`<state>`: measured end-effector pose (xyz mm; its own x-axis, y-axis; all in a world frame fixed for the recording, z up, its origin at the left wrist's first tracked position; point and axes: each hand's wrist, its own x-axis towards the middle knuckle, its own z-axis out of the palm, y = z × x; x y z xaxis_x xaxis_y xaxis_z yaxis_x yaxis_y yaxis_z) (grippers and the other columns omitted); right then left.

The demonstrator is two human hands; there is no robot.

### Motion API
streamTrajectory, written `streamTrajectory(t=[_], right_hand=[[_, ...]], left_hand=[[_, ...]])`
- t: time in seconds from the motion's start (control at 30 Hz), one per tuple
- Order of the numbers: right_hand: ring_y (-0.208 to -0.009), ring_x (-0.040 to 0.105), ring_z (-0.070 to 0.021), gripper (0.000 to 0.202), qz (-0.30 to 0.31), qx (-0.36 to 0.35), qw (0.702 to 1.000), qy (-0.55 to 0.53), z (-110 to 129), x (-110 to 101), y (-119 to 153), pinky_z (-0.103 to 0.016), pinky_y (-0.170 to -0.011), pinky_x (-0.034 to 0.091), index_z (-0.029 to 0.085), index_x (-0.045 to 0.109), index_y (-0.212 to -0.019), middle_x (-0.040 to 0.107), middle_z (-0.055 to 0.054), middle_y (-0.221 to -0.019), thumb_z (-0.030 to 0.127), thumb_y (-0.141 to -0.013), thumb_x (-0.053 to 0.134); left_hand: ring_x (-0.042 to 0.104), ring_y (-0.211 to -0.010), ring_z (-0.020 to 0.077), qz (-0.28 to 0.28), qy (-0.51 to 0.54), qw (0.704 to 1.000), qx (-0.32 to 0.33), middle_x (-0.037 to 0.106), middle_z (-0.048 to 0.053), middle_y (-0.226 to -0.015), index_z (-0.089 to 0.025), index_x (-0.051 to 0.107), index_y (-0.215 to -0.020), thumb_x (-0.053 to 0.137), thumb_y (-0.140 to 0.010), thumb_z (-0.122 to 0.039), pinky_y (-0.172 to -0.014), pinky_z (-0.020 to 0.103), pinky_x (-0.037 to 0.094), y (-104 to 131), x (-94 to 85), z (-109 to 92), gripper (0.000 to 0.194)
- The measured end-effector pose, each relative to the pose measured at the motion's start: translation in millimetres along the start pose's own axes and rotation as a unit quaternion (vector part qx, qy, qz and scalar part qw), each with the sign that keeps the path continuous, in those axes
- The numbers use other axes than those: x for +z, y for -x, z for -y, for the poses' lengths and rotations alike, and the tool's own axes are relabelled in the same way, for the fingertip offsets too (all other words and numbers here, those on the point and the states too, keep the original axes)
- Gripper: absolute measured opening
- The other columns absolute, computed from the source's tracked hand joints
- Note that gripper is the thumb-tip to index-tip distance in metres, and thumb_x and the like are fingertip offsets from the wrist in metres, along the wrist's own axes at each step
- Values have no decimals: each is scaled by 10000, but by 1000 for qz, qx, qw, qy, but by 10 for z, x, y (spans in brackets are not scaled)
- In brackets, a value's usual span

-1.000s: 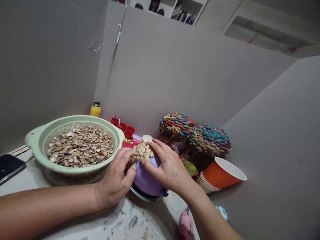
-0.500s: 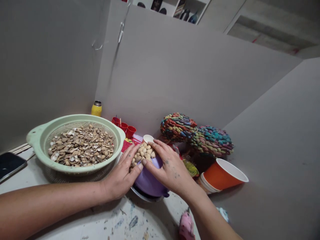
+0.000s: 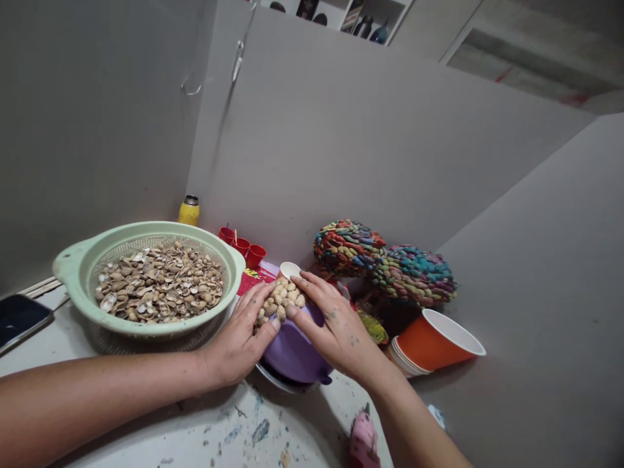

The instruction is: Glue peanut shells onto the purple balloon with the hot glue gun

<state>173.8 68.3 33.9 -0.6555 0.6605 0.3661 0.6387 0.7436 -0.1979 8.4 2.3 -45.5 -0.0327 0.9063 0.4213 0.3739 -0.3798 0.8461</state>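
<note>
A smooth purple balloon (image 3: 295,353), with a small knot at its lower right, rests in a shallow dish (image 3: 283,382) that is mostly hidden. Pale peanut shells (image 3: 283,300) cover its upper far side. My left hand (image 3: 238,338) lies against the left of the shell patch, fingers stretched out, thumb across its near edge. On the other side, my right hand (image 3: 334,325) is spread over the balloon and the right edge of the shells, its thumb pointing toward the left one. Both palms are hidden from view.
A green colander (image 3: 73,273) full of loose peanut shells stands left, near a phone (image 3: 24,322). Behind are a yellow bottle (image 3: 189,210), red cups (image 3: 255,255) and a white cup (image 3: 289,270). Colourful shell-covered forms (image 3: 348,248) and an orange paper bucket (image 3: 433,344) stand right.
My right hand has slid slightly to the right, showing a little more of the shells between the hands. My left hand is almost unmoved.
</note>
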Motion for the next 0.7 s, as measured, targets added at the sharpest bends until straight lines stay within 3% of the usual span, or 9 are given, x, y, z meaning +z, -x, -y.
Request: streamTrajectory(t=[0.13,0.5,0.7], right_hand=[[-1294,438,-295,517,-2,1,1000,-7,-4,9,3,-514,-1055,364,151,552,-1306,478,-152,-1404,443,-912,387],[-1272,457,-310,560,-19,-6,1000,14,31,21,-7,-522,-1043,378,110,567,-1289,496,-179,-1382,403,-820,473],[-1263,467,-311,550,-34,-3,999,24,32,55,-2,-518,-1044,379,153,565,-1284,502,-161,-1381,380,-783,549]], left_hand=[[227,-1429,235,-4,-9,1000,8,300,108,-1534,-187,309,-1459,415,-954,-396,-1195,444,183,-2,9,16,557],[271,-1408,242,-15,-17,1000,17,343,112,-1508,-191,338,-1441,435,-948,-379,-1186,444,210,-10,5,18,536],[281,-1405,239,-21,-19,999,20,351,109,-1505,-204,352,-1431,434,-950,-356,-1184,445,215,-10,9,6,512]])
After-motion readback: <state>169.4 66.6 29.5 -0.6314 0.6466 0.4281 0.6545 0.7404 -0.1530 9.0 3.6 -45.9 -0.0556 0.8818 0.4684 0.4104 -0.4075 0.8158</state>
